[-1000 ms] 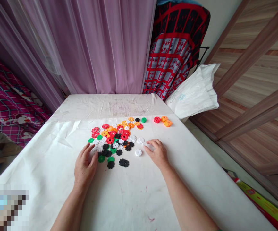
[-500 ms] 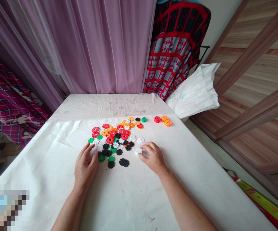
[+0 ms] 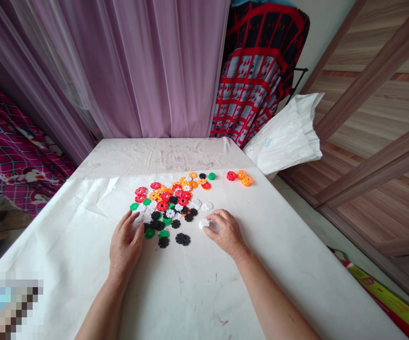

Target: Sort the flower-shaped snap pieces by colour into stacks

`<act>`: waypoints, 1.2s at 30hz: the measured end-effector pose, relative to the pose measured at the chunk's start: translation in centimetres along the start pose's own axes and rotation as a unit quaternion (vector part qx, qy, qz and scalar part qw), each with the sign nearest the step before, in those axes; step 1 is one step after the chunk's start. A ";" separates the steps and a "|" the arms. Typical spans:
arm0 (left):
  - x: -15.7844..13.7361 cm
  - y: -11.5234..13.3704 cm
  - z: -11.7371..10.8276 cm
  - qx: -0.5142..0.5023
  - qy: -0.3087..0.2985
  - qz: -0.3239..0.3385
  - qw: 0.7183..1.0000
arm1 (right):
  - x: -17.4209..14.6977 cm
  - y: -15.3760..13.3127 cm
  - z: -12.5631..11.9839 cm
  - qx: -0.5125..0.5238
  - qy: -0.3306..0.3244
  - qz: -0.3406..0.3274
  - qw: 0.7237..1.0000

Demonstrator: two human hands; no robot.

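Between the thumb and fingers of my right hand (image 3: 226,233) is a white notched plastic disc (image 3: 204,223), held just above or on the tabletop. My left hand (image 3: 125,241) rests at the left edge of a loose pile, its thumb and fingers apart beside some white discs (image 3: 141,216). The pile mixes red discs (image 3: 162,206), orange discs (image 3: 154,195), green discs (image 3: 149,233) and black discs (image 3: 163,242). Two black discs (image 3: 183,239) lie overlapped between my hands. Another white disc (image 3: 207,206) lies just beyond my right fingers.
A white cloth covers the table (image 3: 176,293). At its far right lie a red stack (image 3: 231,175) and orange stacks (image 3: 247,181) of discs. A green disc (image 3: 212,176) sits behind the pile. A white bag (image 3: 285,137) stands past the right edge, before purple curtains (image 3: 154,66).
The white disc in my right hand has tilted slightly, so its face shows more. Both hands stay in place and the pile looks the same.
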State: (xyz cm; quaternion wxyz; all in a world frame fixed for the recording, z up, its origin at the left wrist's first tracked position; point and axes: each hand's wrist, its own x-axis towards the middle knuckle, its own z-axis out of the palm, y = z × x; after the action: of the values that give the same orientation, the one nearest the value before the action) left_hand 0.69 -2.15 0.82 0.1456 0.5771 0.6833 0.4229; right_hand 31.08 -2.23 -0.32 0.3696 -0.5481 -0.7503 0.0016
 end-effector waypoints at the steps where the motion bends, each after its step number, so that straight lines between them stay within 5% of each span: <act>1: 0.0 0.0 0.0 -0.001 0.001 0.004 1.000 | 0.0 0.0 0.0 -0.003 0.001 0.000 1.000; 14: 0.0 -0.1 0.1 -0.001 0.006 0.006 1.000 | -0.1 0.0 0.0 0.013 0.021 -0.014 1.000; 22: 0.0 0.0 0.1 0.006 0.005 0.004 1.000 | 1.4 3.1 1.4 -0.021 0.078 0.103 0.991; 32: 0.0 0.0 0.1 0.005 0.002 0.006 1.000 | 3.5 3.2 1.7 -0.114 -0.071 0.140 0.981; 36: -0.1 -0.1 0.1 0.013 0.003 0.008 1.000 | 3.6 3.2 1.5 -0.099 -0.084 0.137 0.982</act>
State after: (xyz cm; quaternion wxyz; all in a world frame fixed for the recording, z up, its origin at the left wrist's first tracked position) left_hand 0.70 -2.16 0.67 0.1330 0.5831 0.6847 0.4165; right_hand 32.40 2.61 -0.74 0.2460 -0.6772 -0.6930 0.0239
